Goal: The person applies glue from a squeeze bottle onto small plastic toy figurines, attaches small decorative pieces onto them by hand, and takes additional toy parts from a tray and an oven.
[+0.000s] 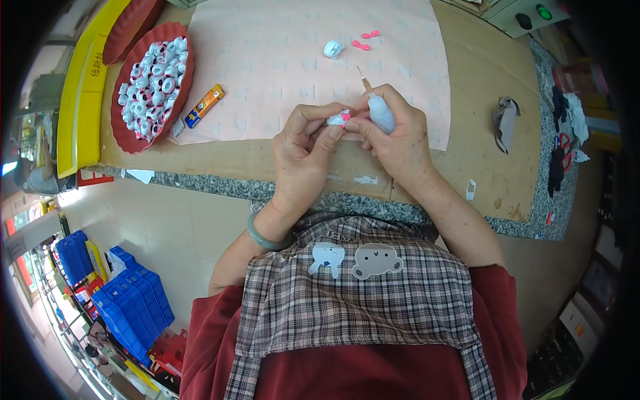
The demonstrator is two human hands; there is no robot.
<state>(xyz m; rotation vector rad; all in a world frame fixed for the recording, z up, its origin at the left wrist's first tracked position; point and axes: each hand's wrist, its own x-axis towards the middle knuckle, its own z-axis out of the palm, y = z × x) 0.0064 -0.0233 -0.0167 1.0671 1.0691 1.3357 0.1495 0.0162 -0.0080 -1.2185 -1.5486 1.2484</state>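
Between the fingertips of my left hand [305,139] is a small white figurine head [335,121] with a pink bow [345,116] on it. My right hand [402,137] grips a white squeeze bottle [381,115] with a thin needle tip pointing up and away. The thumb and a finger of that same hand also press at the bow, so both hands meet at the figurine head. Beyond them on the pink sheet lie another white figurine head [333,49] and two loose pink bows, a nearer bow [361,45] and a farther bow [370,35].
A red scalloped tray [185,80] full of small white-and-pink pieces stands at the left, beside a yellow bin [79,100]. An orange-and-blue packet [204,107] lies by it. Cardboard [480,87] covers the granite table; a grey scrap [507,123] and red-handled scissors [566,150] are at the right.
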